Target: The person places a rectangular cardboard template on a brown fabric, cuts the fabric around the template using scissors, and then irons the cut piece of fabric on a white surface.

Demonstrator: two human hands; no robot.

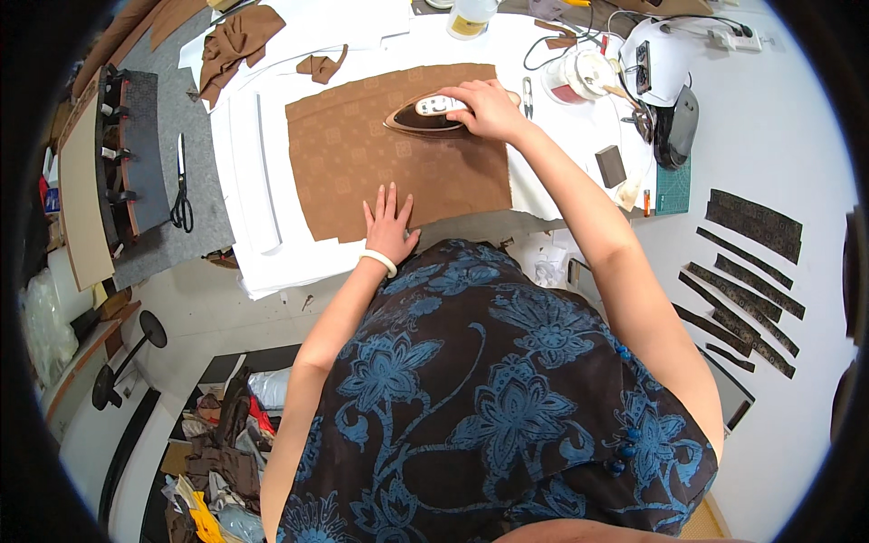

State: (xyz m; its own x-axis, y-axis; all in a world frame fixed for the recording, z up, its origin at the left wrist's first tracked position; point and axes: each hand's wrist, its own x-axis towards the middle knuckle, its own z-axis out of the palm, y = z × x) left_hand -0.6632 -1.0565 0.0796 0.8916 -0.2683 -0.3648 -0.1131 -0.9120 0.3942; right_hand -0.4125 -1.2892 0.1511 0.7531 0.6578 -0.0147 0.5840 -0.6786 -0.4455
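A piece of brown patterned fabric (348, 172) lies spread over white paper on the table. My right hand (491, 110) is closed round the white handle of a small iron (424, 116). The iron's soleplate rests on the upper part of the fabric, its tip pointing left. Near the fabric's front edge my left hand (390, 226) lies flat with its fingers spread, pressing on the cloth. A pale bangle (379, 261) circles that wrist.
Black scissors (181, 195) lie on grey felt at the left. Brown fabric scraps (237, 50) sit at the far left. Toward the right stand a white tub (579, 74), a dark block (610, 166) and a green cutting mat (674, 185). A clear bottle (471, 20) stands at the back.
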